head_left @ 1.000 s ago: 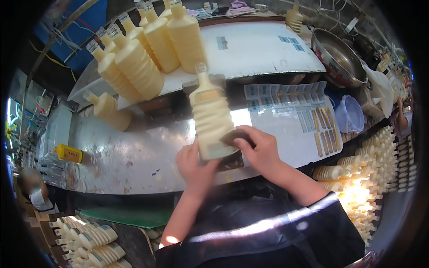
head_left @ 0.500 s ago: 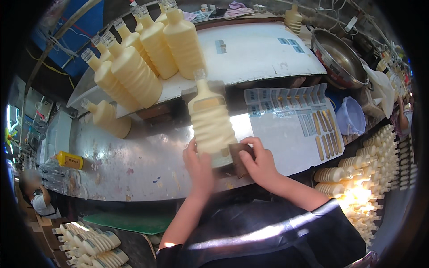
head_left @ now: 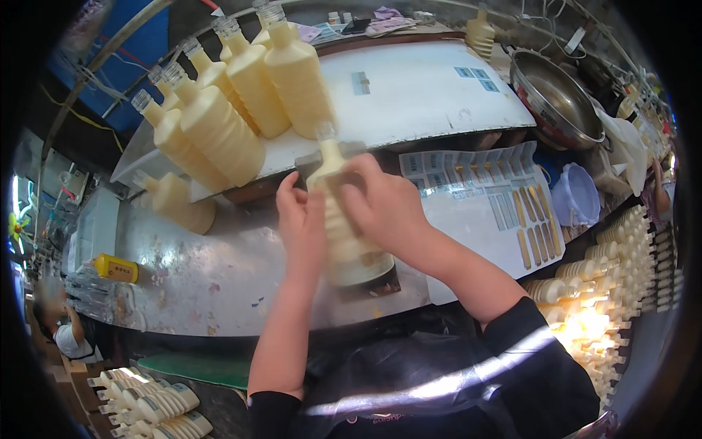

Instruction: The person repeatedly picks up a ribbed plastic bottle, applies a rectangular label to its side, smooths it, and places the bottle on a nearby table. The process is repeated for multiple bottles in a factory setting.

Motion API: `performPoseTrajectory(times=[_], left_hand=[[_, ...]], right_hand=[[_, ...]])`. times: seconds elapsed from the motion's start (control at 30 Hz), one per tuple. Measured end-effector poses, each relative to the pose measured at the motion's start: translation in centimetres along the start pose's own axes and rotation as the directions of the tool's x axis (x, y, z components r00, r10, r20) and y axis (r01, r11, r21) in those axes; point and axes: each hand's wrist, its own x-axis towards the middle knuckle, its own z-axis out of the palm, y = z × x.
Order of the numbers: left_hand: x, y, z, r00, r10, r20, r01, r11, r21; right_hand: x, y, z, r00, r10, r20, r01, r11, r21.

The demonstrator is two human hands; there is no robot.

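Note:
A cream-coloured ribbed bottle (head_left: pixel 340 252) with a clear threaded neck lies on a dark support on the metal bench, its neck pointing away from me. My left hand (head_left: pixel 301 230), slightly blurred, rests along the bottle's left side with its fingers curled against it. Across the bottle's shoulder reaches my right hand (head_left: pixel 387 205), thumb and fingers bent onto the surface and covering the spot where a gold label was. Beside the bottle's base, a dark block (head_left: pixel 386 284) lies on the bench, touched by neither hand.
Several cream bottles (head_left: pixel 300 80) stand at the back left; one (head_left: pixel 175 201) leans lower down. Label sheets with gold strips (head_left: pixel 537 219) lie right of my hands. Farther right are a metal pan (head_left: pixel 556 95) and a pale bucket (head_left: pixel 574 194). A yellow bottle (head_left: pixel 115 268) lies left.
My right hand has let go of the dark block and moved up to the bottle's shoulder. My left hand has slid up the bottle's left side, away from its base.

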Motion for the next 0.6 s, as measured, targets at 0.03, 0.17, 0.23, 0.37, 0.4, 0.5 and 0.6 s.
performPoseTrajectory(times=[0.03,0.17,0.23,0.37,0.4,0.5,0.6], left_hand=[[1.1,-0.7,0.4,0.999,-0.049,0.009,0.048,0.997,0.062],[2.0,-4.1,0.7,0.995,-0.067,0.074,0.079,0.981,-0.177],[1.9,-3.7,1.0,0.995,-0.059,0.086,0.078,0.967,-0.242],[1.8,-2.8,1.4,0.993,-0.066,0.097,0.096,0.932,-0.35],[1.8,-1.9,1.3,0.98,-0.138,0.146,0.189,0.877,-0.441],[2.1,-0.2,0.4,0.939,-0.26,0.226,0.343,0.773,-0.534],[2.7,0.9,-0.7,0.965,-0.215,0.152,0.263,0.792,-0.551]], right_hand=[[0.7,0.1,0.2,0.998,0.032,0.055,-0.029,0.997,-0.065],[0.5,5.2,1.0,0.983,0.183,-0.017,-0.179,0.975,0.135],[0.2,8.0,1.5,0.972,0.235,-0.011,-0.219,0.92,0.325],[0.6,10.3,1.9,0.958,0.284,0.03,-0.262,0.837,0.48],[0.7,11.0,2.1,0.97,0.242,0.006,-0.214,0.847,0.486],[0.8,9.8,0.6,0.955,0.292,0.043,-0.254,0.738,0.625],[-0.6,5.8,-1.1,0.955,0.283,0.086,-0.244,0.587,0.772]])
